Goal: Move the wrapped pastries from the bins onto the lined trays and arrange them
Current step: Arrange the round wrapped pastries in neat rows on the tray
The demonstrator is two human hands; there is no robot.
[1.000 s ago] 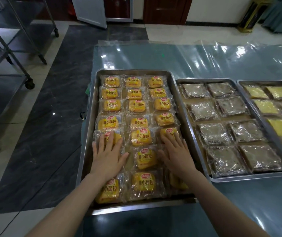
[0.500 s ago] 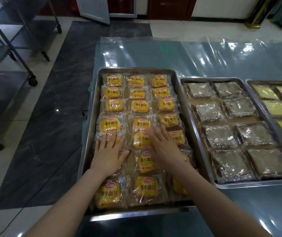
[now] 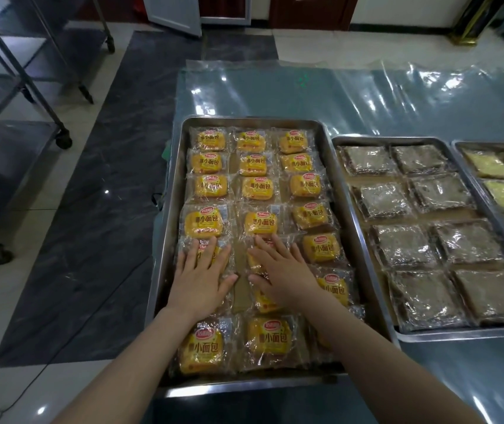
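A steel tray (image 3: 324, 166) in front of me holds three columns of wrapped yellow pastries (image 3: 259, 223) on brown lining paper. My left hand (image 3: 200, 278) lies flat, fingers spread, on a pastry in the left column. My right hand (image 3: 284, 270) lies flat on pastries in the middle column, just beside the left hand. Neither hand grips anything. The pastries under both palms are mostly hidden. No bins are in view.
To the right stands a second tray (image 3: 458, 333) of dark wrapped squares, then a third tray (image 3: 471, 166) with pale yellow ones at the frame's edge. Clear plastic sheeting (image 3: 367, 96) covers the table. Wheeled metal racks (image 3: 24, 87) stand on the floor at left.
My right hand has slid left from the right column to the middle column, uncovering the right-column pastries. My left hand has stayed on the left column. The view has shifted slightly.
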